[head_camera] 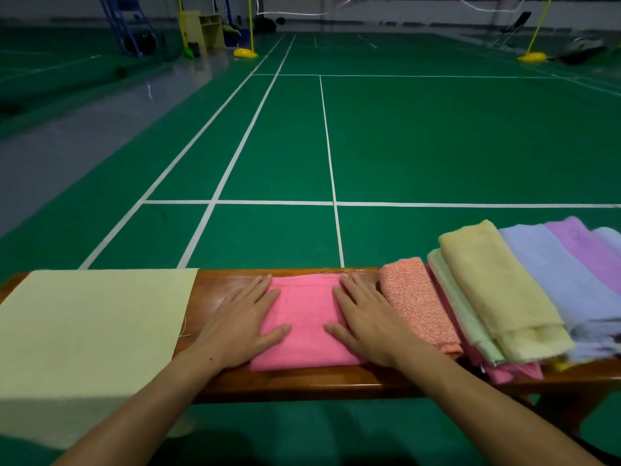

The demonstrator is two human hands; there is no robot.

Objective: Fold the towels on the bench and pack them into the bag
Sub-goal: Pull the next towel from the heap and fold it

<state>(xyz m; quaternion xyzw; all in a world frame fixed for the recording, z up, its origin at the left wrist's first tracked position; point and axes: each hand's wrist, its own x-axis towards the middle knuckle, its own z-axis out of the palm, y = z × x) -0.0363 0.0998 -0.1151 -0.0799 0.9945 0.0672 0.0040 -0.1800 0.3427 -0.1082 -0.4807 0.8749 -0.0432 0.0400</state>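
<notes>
A folded pink towel (304,326) lies flat in the middle of the wooden bench (302,381). My left hand (240,326) presses on its left edge with straight, spread fingers. My right hand (364,322) presses flat on its right edge the same way. To the right, overlapping towels lie in a row: an orange speckled one (420,306), a pale green one (460,314), a yellow one (497,290), a blue one (557,280) and a purple one (584,250). A pale yellow cloth bag (90,334) lies flat over the bench's left end.
Beyond the bench stretches a green court floor (437,139) with white lines. Yellow net posts (247,52) and a small wooden cabinet (205,30) stand far back. The bench's front edge is close to me, with a wooden leg (568,412) at the right.
</notes>
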